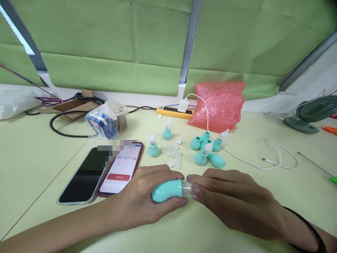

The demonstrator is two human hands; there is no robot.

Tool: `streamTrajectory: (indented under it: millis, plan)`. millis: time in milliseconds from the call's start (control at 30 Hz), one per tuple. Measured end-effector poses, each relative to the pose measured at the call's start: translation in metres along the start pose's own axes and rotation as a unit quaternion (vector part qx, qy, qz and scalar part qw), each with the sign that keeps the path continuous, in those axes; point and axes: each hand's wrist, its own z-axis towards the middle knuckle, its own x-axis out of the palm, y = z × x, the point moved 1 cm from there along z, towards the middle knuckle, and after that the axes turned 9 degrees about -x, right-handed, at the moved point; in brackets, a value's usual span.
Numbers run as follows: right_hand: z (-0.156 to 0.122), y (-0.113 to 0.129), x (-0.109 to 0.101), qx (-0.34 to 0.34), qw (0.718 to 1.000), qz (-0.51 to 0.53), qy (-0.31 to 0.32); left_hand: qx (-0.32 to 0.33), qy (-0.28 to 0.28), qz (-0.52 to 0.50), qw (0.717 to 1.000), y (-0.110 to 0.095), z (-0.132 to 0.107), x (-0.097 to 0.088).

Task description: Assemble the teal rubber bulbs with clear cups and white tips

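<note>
My left hand (pixel 147 193) is wrapped round a teal rubber suction bulb (pixel 167 190), which lies sideways with its mouth to the right. A clear plastic nozzle (pixel 186 188) sits at that mouth. The fingers of my right hand (pixel 231 200) pinch the nozzle's outer end and hide its tip. Beyond my hands stand two bulbs with clear tips fitted, one nearer (pixel 153 150) and one farther (pixel 167 133). Loose clear plastic pieces (pixel 173 151) lie close to them. To the right is a cluster of teal bulbs (pixel 200 158), some open-mouthed and some with clear nozzles.
Two phones lie on the left, one dark (pixel 81 179) and one showing a timer (pixel 119 172). Behind are a bagged blue box (pixel 101 123), a yellow power strip (pixel 171 112) and a pink bubble-wrap bag (pixel 218 105). A white cable (pixel 247 161), screwdriver (pixel 316 165) and fan (pixel 313 110) lie right.
</note>
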Motion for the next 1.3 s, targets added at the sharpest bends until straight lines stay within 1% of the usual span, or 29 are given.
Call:
streamTrajectory:
  millis: [100,200,367,500,633,733,900,1000,1067,1100,1167,1233,1267,1300]
  plan:
    - [0.003,0.003,-0.001,-0.035,0.999,-0.033,0.004,-0.001,0.007,0.006,1.0,0.002,-0.001,0.0]
    - [0.008,0.004,-0.002,-0.068,0.997,-0.045,-0.005,-0.005,0.014,0.01,1.0,0.002,0.0,-0.001]
    - [0.008,0.003,-0.003,-0.053,0.998,-0.019,0.006,-0.007,0.019,0.006,1.0,0.002,0.002,-0.001]
    - [0.002,0.0,0.0,-0.041,0.999,-0.013,-0.008,-0.002,0.009,-0.005,1.0,0.0,0.001,-0.002]
    - [0.001,-0.003,0.002,-0.06,0.998,-0.028,-0.019,-0.004,-0.001,-0.025,1.0,-0.002,0.001,-0.003]
    - [0.004,-0.004,0.002,-0.072,0.997,-0.025,-0.027,-0.005,0.012,-0.042,0.999,-0.003,0.001,-0.004]
    - [0.006,-0.004,0.0,-0.071,0.996,-0.026,-0.036,-0.014,0.013,-0.04,0.999,-0.005,0.002,-0.006]
    - [0.008,-0.006,0.004,-0.059,0.997,-0.026,-0.046,-0.036,0.011,-0.042,0.998,-0.006,0.002,-0.006]
    - [0.01,-0.008,0.009,-0.034,0.996,-0.022,-0.076,-0.045,-0.008,-0.044,0.998,-0.005,0.003,-0.007]
    - [0.011,-0.009,0.013,-0.016,0.994,-0.014,-0.105,-0.045,-0.031,-0.046,0.997,-0.004,0.003,-0.007]
    - [0.011,-0.013,0.023,0.017,0.982,0.014,-0.186,-0.036,-0.089,-0.052,0.994,-0.002,0.003,-0.009]
    - [0.009,-0.016,0.035,0.046,0.964,0.042,-0.259,-0.022,-0.141,-0.062,0.988,-0.001,0.003,-0.012]
    - [0.007,-0.017,0.042,0.061,0.958,0.049,-0.277,-0.014,-0.156,-0.069,0.985,-0.001,0.002,-0.013]
    - [0.006,-0.018,0.048,0.072,0.956,0.051,-0.28,-0.003,-0.166,-0.073,0.983,-0.001,0.002,-0.014]
